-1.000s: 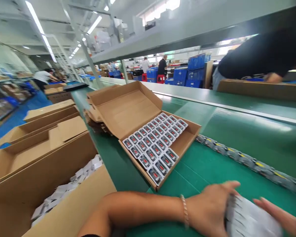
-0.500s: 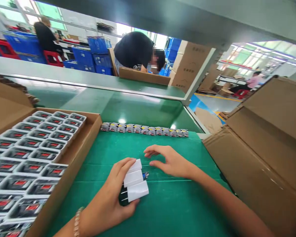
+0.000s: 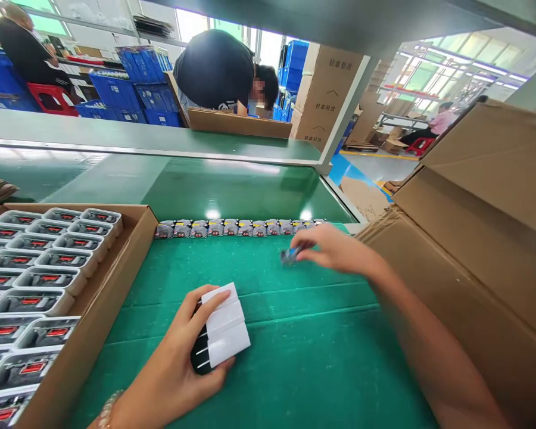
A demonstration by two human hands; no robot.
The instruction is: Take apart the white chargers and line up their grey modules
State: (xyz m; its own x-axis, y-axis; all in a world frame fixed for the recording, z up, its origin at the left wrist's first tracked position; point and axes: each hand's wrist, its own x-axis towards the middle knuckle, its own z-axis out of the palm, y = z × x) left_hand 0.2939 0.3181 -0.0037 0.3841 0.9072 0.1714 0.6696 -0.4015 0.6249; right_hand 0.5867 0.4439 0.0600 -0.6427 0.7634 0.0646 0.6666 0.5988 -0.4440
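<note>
At the lower centre of the frame, a row of white plug housings (image 3: 229, 333) with metal prongs is being clasped in the grip of the left hand (image 3: 178, 351), between thumb and fingers. Right of centre, a small, blurred blue-grey component (image 3: 287, 257) is being pinched in the grip of the right hand (image 3: 339, 249), over the green table (image 3: 304, 363). Across the middle, grey modules (image 3: 245, 228) are being carried in a line; at left, filled white trays (image 3: 74, 285) are being held in a cardboard box (image 3: 129, 256).
</note>
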